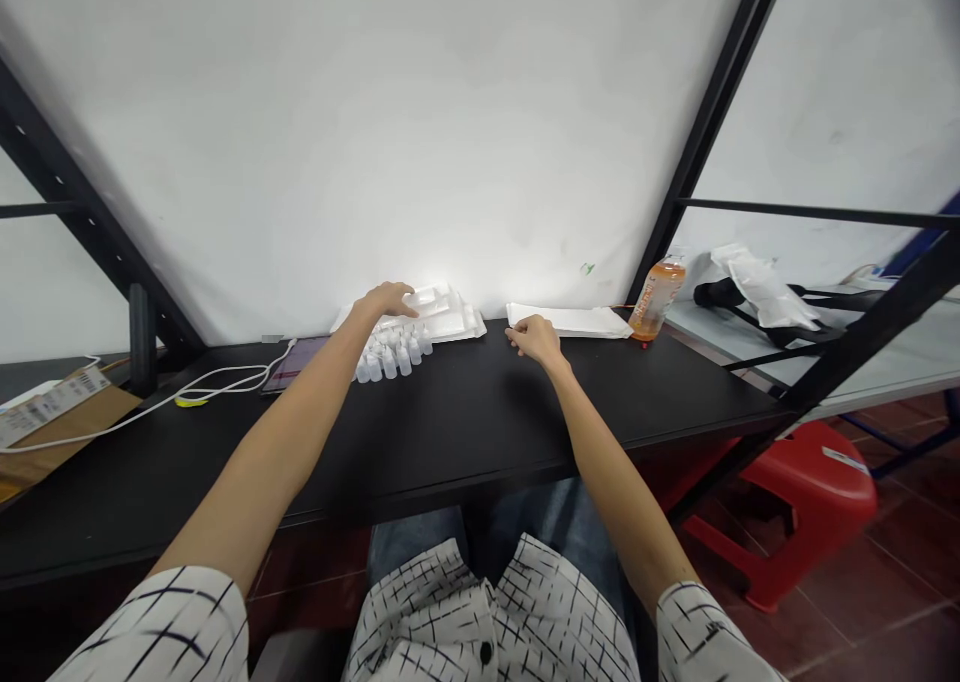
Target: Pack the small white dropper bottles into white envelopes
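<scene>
My left hand (pixel 388 299) reaches to the back of the black table, its thumb and fingers apart over a pile of white packets (pixel 442 312). Just in front of that pile stand several small translucent plastic bottles (pixel 390 357) in a cluster, partly hidden by my left forearm. At the near left corner of a flat stack of white sheets or sleeves (pixel 585 321) is my right hand (pixel 535 338). Its fingers are curled together, and anything between them is too small to make out. Whether it touches the stack I cannot tell.
A bottle of orange drink (pixel 657 299) stands by the right frame post. On the left lie a dark tablet-like slab (pixel 294 362), a white cable (pixel 225 387) and a brown parcel (pixel 71 417). A red stool (pixel 806 492) is at lower right.
</scene>
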Tool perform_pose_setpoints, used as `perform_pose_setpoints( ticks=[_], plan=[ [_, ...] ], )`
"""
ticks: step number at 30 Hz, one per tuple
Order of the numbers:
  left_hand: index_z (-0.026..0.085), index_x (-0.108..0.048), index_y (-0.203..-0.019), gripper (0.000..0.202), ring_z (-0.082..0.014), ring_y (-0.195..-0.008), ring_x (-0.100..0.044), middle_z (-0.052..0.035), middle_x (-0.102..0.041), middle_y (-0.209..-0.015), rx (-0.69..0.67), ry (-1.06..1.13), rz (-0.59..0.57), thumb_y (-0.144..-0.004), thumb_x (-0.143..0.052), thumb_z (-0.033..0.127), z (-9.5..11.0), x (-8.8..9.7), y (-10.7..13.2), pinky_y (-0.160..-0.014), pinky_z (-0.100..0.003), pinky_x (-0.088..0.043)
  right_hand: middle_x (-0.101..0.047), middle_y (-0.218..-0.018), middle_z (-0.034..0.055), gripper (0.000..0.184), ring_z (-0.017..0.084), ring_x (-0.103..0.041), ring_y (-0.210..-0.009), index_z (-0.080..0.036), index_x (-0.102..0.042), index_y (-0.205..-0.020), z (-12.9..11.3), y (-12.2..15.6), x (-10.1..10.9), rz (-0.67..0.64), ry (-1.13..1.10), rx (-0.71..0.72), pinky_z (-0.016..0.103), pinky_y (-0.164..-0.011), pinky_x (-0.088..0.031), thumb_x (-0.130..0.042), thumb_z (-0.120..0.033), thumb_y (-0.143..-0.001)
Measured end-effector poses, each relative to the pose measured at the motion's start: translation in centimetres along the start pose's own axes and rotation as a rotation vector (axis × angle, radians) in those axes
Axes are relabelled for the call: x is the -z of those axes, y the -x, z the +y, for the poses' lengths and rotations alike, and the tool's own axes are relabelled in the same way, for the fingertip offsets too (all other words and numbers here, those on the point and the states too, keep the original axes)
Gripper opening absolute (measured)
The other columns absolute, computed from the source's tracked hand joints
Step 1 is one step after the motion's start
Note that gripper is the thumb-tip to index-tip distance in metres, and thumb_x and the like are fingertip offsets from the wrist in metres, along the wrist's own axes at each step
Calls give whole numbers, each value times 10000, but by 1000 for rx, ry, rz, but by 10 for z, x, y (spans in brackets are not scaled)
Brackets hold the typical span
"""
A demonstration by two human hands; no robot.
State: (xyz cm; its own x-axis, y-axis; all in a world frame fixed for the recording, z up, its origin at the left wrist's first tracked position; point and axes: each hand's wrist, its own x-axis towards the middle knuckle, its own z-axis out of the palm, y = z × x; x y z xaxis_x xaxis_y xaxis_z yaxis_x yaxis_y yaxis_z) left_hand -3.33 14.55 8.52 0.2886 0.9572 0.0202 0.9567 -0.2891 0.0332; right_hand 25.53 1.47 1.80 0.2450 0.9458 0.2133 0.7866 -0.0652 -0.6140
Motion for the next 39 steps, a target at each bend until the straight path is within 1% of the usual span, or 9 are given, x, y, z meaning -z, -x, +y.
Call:
perform_pose_setpoints(
  ticks=[4, 9, 15, 18, 24, 28, 30, 35, 39],
  plan=[
    [283, -480, -1493, 651, -340, -1337, -521, -120, -501, -1532, 0, 25, -3, -886, -554, 507, 2, -1, -2, -995, -433, -495, -735, -773, 66, 256, 182, -680, -728, -191, -729, -759, -1, -2, -3, 42, 83, 10, 270, -700, -466, -564, -310, -916],
    [241, -423, -1530, 628, -293, -1379, -485, -114, -458, -1568, -57, 73, 5, -940, -482, 448, 6, -5, 1, -1073, -400, -435, -672, -1204, 175, 311, 304, -596, -1141, -165, -722, -1130, 9, -14, -13, 264, 414, 76, 350, -856, -464, -510, -158, -901],
    [245, -385, -1542, 763, -303, -1431, -404, -101, -412, -1601, -155, 88, 75, -869, -568, 554, -1, -12, -5, -1126, -415, -368, -579, -1380, 203, 464, 319, -476, -1302, -120, -557, -1368, 58, -35, -13, 155, 565, 135, 431, -1045, -360, -484, -166, -913],
    [222, -396, -1535, 789, -311, -1406, -424, -129, -450, -1566, -190, 72, 118, -859, -559, 595, -1, -10, -3, -1129, -426, -352, -600, -1368, 190, 443, 306, -492, -1289, -137, -563, -1356, 74, -40, -12, 115, 585, 141, 442, -1048, -343, -411, -146, -940],
    [217, -458, -1493, 732, -378, -1463, -320, -194, -402, -1567, -278, 1, 250, -893, -522, 631, 28, -17, 28, -1153, -604, -251, -662, -1283, 167, 452, 283, -566, -1211, -155, -630, -1273, 70, -38, -10, 116, 637, 105, 385, -958, -379, -398, -63, -896],
    [168, -627, -1298, 471, -282, -1292, -530, -169, -587, -1383, -474, 84, 515, -968, -451, 454, 50, -37, 56, -1074, -442, -413, -689, -1209, 189, 421, 288, -620, -1136, -117, -665, -1190, 62, -34, -8, 106, 716, 135, 363, -885, -388, -391, -22, -885],
    [175, -685, -1175, 397, -272, -1192, -592, -157, -666, -1240, -534, 126, 617, -981, -423, 402, 56, -46, 72, -1001, -427, -470, -708, -1152, 195, 396, 287, -649, -1077, -109, -691, -1132, 59, -34, -7, 99, 746, 156, 363, -867, -391, -402, -10, -880],
    [207, -725, -964, 328, -251, -975, -648, -132, -716, -1009, -608, 180, 702, -976, -425, 339, 51, -60, 108, -852, -420, -534, -727, -1054, 214, 362, 296, -680, -1002, -116, -744, -1079, 53, -37, -6, 97, 779, 142, 349, -804, -411, -423, -57, -923],
    [211, -710, -864, 330, -227, -888, -656, -115, -722, -940, -587, 153, 758, -974, -420, 322, 33, -65, 126, -766, -376, -532, -721, -1084, 220, 339, 312, -679, -1013, -132, -758, -1105, 51, -38, -2, 91, 755, 71, 334, -772, -424, -452, -232, -1000]
  ],
)
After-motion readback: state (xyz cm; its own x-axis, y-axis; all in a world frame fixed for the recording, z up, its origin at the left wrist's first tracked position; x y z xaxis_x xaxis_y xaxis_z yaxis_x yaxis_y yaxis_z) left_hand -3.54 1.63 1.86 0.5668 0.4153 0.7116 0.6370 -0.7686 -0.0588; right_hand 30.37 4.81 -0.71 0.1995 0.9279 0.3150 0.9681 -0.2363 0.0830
